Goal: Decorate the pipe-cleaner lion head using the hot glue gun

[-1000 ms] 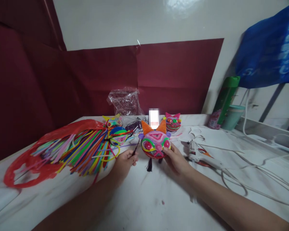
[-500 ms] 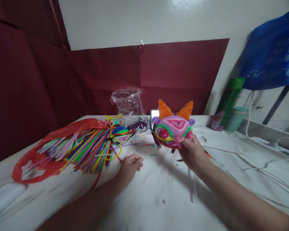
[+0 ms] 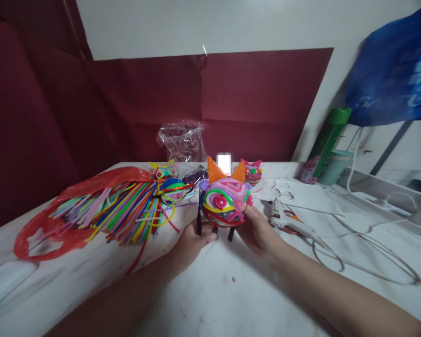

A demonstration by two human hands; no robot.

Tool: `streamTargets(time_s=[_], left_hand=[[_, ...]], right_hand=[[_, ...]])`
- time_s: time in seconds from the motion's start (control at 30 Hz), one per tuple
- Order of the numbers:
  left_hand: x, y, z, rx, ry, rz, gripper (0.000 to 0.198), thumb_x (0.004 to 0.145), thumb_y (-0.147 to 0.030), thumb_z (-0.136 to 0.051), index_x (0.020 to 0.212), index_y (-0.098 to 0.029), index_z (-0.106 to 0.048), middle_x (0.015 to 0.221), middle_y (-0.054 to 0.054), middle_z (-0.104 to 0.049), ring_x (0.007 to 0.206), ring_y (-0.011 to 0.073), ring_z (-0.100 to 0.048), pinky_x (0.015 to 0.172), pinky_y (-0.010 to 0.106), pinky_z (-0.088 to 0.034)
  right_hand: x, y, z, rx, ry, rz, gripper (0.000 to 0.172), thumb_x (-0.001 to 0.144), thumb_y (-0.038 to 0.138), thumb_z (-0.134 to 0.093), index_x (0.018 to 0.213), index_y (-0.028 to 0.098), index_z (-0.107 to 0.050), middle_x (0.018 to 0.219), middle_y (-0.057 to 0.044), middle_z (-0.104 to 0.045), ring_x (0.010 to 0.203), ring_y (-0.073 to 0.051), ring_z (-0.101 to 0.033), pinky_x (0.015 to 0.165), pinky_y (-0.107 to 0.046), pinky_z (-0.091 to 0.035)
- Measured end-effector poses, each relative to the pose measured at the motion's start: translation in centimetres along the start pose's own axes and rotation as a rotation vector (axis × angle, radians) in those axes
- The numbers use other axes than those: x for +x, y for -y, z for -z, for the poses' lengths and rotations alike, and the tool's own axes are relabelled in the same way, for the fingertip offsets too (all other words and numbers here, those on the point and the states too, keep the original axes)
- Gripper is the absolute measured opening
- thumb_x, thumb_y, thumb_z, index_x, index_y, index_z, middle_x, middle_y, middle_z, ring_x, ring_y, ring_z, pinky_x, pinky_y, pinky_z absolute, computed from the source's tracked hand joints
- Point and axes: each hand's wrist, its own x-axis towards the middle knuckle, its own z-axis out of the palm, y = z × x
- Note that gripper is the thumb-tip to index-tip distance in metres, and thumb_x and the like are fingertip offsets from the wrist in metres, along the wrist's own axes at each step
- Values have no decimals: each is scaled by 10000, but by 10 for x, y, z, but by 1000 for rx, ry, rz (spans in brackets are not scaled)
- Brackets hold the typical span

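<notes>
A round animal-head craft [image 3: 228,199], covered in coiled pipe cleaners, is upright above the table at the centre. It has orange pointed ears, pink button-like eyes and dark tassels. My right hand [image 3: 261,229] grips its lower right side, with some fingers hidden behind it. My left hand [image 3: 194,241] has its fingers curled under the lower left edge, beside a hanging tassel. To the left lie many coloured pipe cleaners [image 3: 126,210] on a red plastic bag [image 3: 105,178]. A blue-topped craft head [image 3: 173,192] rests by their upper end.
Behind stand a yellow-eared craft head [image 3: 163,169], a pink-eared one [image 3: 254,172] and a clear plastic bag [image 3: 182,140]. At right, a white glue gun [image 3: 277,213] lies among cables [image 3: 375,262]. A green spray can [image 3: 328,140] and a pale green cup [image 3: 335,166] stand farther back.
The orange-eared head has moved left and slightly down in my right hand. My left hand has come to its underside. The pink-eared head and glue gun are now uncovered.
</notes>
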Motion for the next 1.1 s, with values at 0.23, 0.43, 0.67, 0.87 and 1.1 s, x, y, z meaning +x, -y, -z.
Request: streamTargets(time_s=[0.23, 0.43, 0.67, 0.87, 1.1], left_hand=[[-2, 4, -2, -66, -14, 176, 400, 560, -390, -845, 807, -142, -653, 660, 37, -676, 641, 173, -628, 649, 299, -461], [0, 10, -1, 17, -67, 167, 345, 550, -298, -814, 801, -150, -631, 681, 0, -634, 612, 137, -583, 609, 268, -427], [10, 10, 19, 364, -270, -97, 141, 720, -319, -579, 649, -201, -547, 627, -20, -550, 632, 148, -501, 625, 280, -387], [9, 1, 22, 394, -313, -146, 232, 747, -313, -484, 533, -229, -448, 547, -22, -479, 585, 157, -457, 597, 289, -362], [5, 4, 9, 239, -176, -65, 298, 639, -241, -725, 931, -200, -679, 912, 50, -706, 877, 220, -606, 732, 300, -455]], right_hand=[[8, -3, 5, 27, -161, -45, 380, 611, 506, -840, 876, 250, -746, 959, -7, -787, 1063, -273, -668, 1014, -420, -489], [10, -8, 11, 61, -247, -72, 416, 583, 486, -863, 919, 279, -732, 979, 25, -785, 1023, -223, -684, 973, -351, -521], [10, -1, 11, 9, -150, -30, 393, 613, 511, -836, 893, 254, -736, 929, -3, -790, 1048, -270, -681, 994, -418, -507], [8, 11, 8, -21, -89, 43, 407, 666, 501, -795, 979, 251, -721, 982, -21, -783, 1130, -295, -645, 1010, -450, -486], [2, 16, -4, -46, -127, 1, 456, 637, 545, -785, 1001, 283, -703, 987, -13, -774, 1099, -289, -654, 948, -418, -527]])
